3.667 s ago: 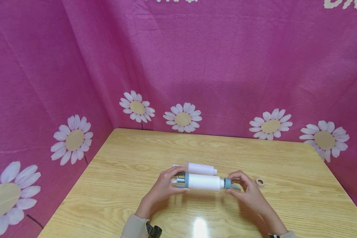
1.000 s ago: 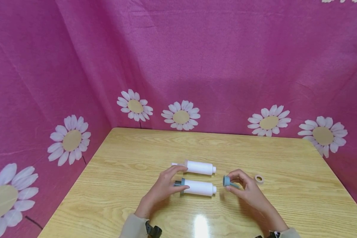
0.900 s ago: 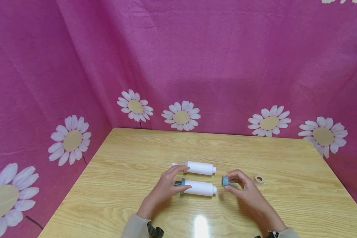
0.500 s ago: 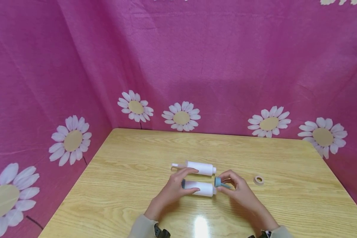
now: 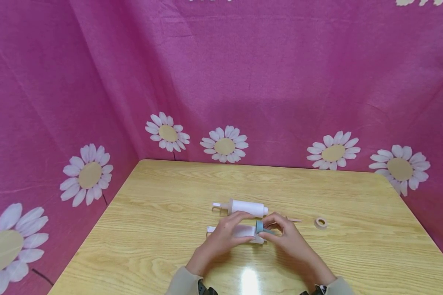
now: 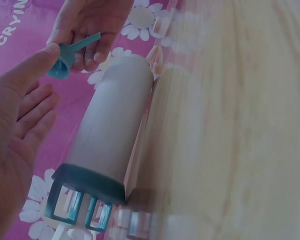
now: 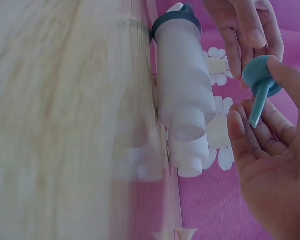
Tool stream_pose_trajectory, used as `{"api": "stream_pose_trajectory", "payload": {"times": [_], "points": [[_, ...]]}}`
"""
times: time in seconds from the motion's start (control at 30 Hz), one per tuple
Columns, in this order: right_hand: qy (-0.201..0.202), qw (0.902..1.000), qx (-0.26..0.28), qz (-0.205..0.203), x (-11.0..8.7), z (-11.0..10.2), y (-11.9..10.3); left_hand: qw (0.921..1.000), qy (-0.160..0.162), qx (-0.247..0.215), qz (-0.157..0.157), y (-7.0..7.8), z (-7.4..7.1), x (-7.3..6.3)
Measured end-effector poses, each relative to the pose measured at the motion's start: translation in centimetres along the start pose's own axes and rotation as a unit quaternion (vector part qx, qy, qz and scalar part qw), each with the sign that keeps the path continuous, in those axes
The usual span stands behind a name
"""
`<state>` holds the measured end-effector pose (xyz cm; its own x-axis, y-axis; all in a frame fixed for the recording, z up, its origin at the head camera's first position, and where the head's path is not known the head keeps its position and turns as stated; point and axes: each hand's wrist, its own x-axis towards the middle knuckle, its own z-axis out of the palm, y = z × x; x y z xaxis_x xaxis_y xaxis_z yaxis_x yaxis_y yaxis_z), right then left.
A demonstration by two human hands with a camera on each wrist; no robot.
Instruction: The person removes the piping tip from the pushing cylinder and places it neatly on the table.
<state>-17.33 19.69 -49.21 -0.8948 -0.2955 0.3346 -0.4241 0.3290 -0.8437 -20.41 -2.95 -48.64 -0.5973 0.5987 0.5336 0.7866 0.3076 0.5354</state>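
Observation:
My right hand [image 5: 286, 235] pinches a teal cap with a thin spout [image 7: 260, 75], its round opening turned to the left in the head view. Facing it is my left hand [image 5: 225, 235], fingers loosely extended and thumb tip close to the cap's rim. Below both hands a white bottle [image 6: 112, 115] lies on its side, with a teal collar and frame-like prongs [image 6: 85, 192] at one end and a bare neck [image 7: 187, 125] at the other. In the head view my left hand partly covers this bottle.
A second white bottle [image 5: 245, 207] with a beige end piece lies parallel, just behind. A beige ring [image 5: 320, 223] and a thin beige piece [image 5: 294, 220] lie to the right on the wooden table [image 5: 170, 184]. Pink flowered cloth [image 5: 273, 102] hangs behind and at the left.
The teal-collared bottle, earlier raised between both hands with the cap at its neck, now lies on the table. My right hand has carried the cap left; my left hand has moved right.

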Motion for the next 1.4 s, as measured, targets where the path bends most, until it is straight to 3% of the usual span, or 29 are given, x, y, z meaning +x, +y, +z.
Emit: {"api": "stream_pose_trajectory", "payload": {"times": [0.27, 0.53, 0.77, 1.1, 1.4], "points": [[-0.023, 0.9996, 0.017, -0.007, 0.1, 0.5, -0.2, 0.9999, -0.006, 0.002, 0.009, 0.1, 0.3, 0.1], [-0.034, 0.9992, 0.018, -0.009, 0.1, 0.3, -0.3, 0.9999, 0.008, 0.0, 0.01, 0.0, 0.3, 0.0], [-0.019, 0.9996, 0.012, 0.016, -0.5, -0.5, 0.0, 0.9996, 0.027, -0.01, -0.005, 0.2, 0.0, -0.1], [-0.046, 0.9967, 0.05, 0.044, -1.0, -1.0, 0.4, 0.9991, 0.04, -0.009, -0.01, 0.2, -0.2, -0.3], [-0.052, 0.9963, 0.054, 0.042, -1.0, -1.2, 0.5, 0.9987, 0.051, 0.005, 0.009, 0.1, -0.3, -0.3]]}}
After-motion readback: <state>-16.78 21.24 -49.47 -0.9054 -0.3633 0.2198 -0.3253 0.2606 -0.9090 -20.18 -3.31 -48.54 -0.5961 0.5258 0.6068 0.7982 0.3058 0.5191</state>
